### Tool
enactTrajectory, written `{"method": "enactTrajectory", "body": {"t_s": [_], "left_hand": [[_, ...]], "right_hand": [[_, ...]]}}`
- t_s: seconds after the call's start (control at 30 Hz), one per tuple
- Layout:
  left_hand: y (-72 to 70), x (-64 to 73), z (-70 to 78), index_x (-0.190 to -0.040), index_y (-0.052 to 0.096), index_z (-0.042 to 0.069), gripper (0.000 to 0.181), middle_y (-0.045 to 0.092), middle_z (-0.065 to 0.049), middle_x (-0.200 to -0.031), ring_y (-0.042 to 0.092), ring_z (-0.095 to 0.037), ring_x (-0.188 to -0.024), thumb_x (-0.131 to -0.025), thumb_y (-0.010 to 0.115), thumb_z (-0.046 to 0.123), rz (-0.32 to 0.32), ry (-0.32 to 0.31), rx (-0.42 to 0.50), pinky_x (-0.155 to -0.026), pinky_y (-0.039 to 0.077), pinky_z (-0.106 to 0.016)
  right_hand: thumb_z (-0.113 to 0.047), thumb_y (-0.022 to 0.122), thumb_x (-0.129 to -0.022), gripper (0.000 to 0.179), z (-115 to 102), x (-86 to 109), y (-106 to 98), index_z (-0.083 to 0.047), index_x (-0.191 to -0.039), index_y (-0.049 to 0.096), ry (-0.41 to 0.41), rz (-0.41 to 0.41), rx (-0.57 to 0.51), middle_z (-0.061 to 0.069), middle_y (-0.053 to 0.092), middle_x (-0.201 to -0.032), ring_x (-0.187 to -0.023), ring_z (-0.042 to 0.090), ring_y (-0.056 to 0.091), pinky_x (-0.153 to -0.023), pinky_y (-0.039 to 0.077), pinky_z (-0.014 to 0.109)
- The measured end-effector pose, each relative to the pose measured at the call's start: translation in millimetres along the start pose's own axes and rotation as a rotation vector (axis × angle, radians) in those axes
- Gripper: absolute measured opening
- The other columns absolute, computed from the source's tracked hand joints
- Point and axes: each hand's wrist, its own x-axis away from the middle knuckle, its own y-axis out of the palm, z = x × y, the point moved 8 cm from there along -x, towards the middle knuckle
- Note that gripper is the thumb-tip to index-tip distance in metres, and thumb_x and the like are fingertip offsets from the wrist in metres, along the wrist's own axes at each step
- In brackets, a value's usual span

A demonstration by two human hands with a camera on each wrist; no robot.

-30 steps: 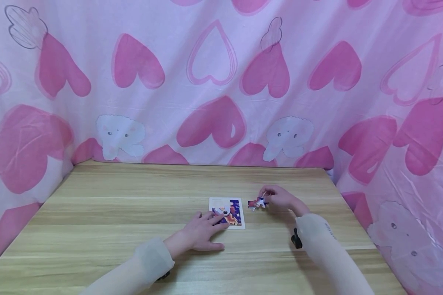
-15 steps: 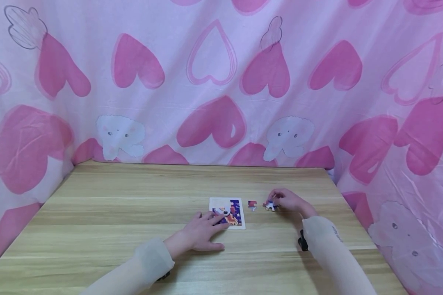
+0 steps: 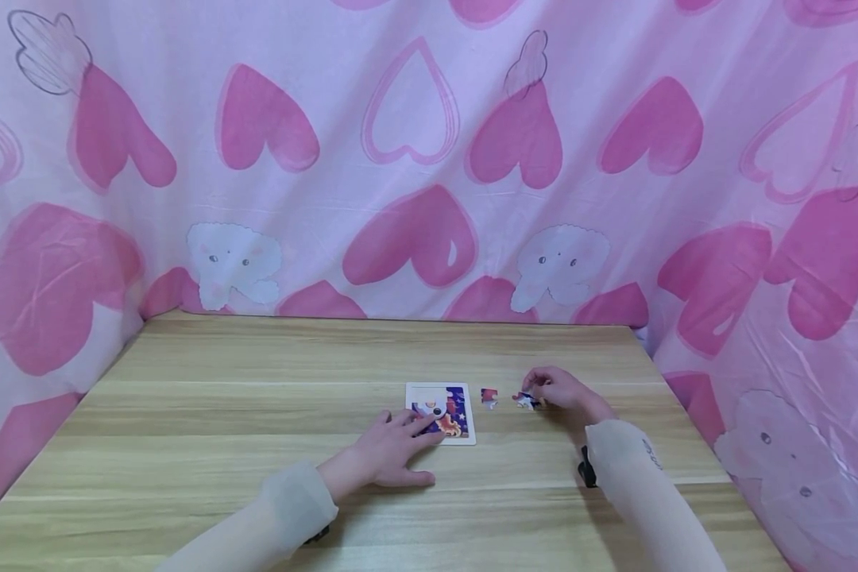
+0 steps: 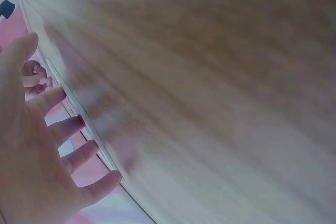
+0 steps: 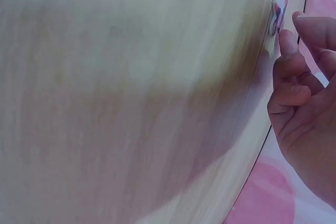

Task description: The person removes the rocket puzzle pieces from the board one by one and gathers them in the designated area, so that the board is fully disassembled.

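Observation:
In the head view my left hand (image 3: pixel 393 453) lies palm down with spread, straight fingers across a small white-framed jigsaw puzzle (image 3: pixel 461 409). The puzzle shows a purple, starry picture; its upper left part is pale and bare, and my fingers hide its lower left. The left wrist view also shows the fingertips on the thin board (image 4: pixel 86 109). To the right, my right hand (image 3: pixel 558 388) has curled fingers and pinches at a puzzle piece (image 3: pixel 523 401), which its fingertips partly cover. Seen from the right wrist, thin pieces (image 5: pixel 279 4) lie by the thumb and index tips.
Between the board and my right hand a loose red and purple puzzle piece (image 3: pixel 489 398) lies on the wooden table (image 3: pixel 257 397). A pink curtain (image 3: pixel 415 159) with hearts hangs behind the table and along its sides.
My right hand has moved right, taking a piece along and leaving another behind by the board. In the last half second it has shifted only slightly. The left hand stays put.

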Motion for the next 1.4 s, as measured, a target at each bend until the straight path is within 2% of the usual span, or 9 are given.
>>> {"method": "enactTrajectory", "body": {"t_s": [0.23, 0.4, 0.63, 0.83, 1.03, 1.4], "left_hand": [[2.8, -0.7, -1.6, -0.135, 0.035, 0.031, 0.067, 0.028, 0.000, -0.141, 0.028, -0.028, -0.124, -0.078, 0.040, 0.067, 0.001, -0.003, -0.013, -0.092, 0.024, -0.057], [3.5, -1.4, -1.3, -0.135, 0.035, 0.031, 0.067, 0.028, 0.000, -0.141, 0.028, -0.027, -0.124, -0.078, 0.039, 0.067, 0.010, 0.005, -0.022, -0.091, 0.025, -0.057], [2.4, -1.5, -1.4, -0.135, 0.036, 0.031, 0.067, 0.029, -0.001, -0.140, 0.029, -0.027, -0.123, -0.078, 0.040, 0.067, 0.021, 0.012, -0.022, -0.091, 0.025, -0.057], [2.0, -1.1, -0.7, -0.135, 0.037, 0.030, 0.066, 0.029, -0.001, -0.140, 0.029, -0.027, -0.123, -0.079, 0.040, 0.066, 0.010, 0.010, -0.019, -0.090, 0.026, -0.057], [1.9, -1.1, -0.1, -0.135, 0.037, 0.030, 0.067, 0.029, -0.001, -0.141, 0.029, -0.027, -0.123, -0.079, 0.040, 0.066, -0.001, 0.005, -0.025, -0.090, 0.027, -0.056], [-1.4, -0.2, 1.3, -0.134, 0.039, 0.030, 0.067, 0.031, -0.001, -0.139, 0.031, -0.027, -0.122, -0.078, 0.040, 0.066, 0.027, 0.020, -0.050, -0.088, 0.030, -0.055]], "right_hand": [[-0.002, 0.052, -0.083, 0.013, -21.6, -5.4, 6.7, -0.007, -0.092, 0.060, -0.041, 0.043, 0.066, 0.004, 0.054, -0.084, -0.076, 0.019, 0.046, -0.065, 0.040, 0.032], [-0.001, 0.056, -0.080, 0.015, -40.4, -14.1, 22.9, -0.008, -0.093, 0.060, -0.068, 0.031, 0.064, 0.002, 0.054, -0.083, -0.074, 0.019, 0.047, -0.061, 0.043, 0.031], [0.000, 0.059, -0.080, 0.015, -70.0, -26.1, 48.1, -0.008, -0.093, 0.060, -0.224, -0.024, 0.069, 0.002, 0.056, -0.083, -0.074, 0.017, 0.048, -0.064, 0.042, 0.029], [0.002, 0.058, -0.079, 0.021, -81.7, -34.9, 65.2, -0.008, -0.096, 0.060, -0.228, -0.074, 0.066, 0.003, 0.056, -0.086, -0.073, 0.017, 0.051, -0.061, 0.046, 0.029], [0.000, 0.062, -0.077, 0.023, -93.8, -43.5, 78.0, -0.010, -0.098, 0.060, -0.257, -0.101, 0.179, 0.000, 0.055, -0.087, -0.075, 0.014, 0.050, -0.066, 0.043, 0.029], [-0.004, 0.067, -0.075, 0.025, -101.2, -48.5, 85.0, -0.011, -0.098, 0.060, -0.212, -0.118, 0.307, 0.001, 0.050, -0.090, -0.078, 0.016, 0.047, -0.071, 0.040, 0.032]]}}
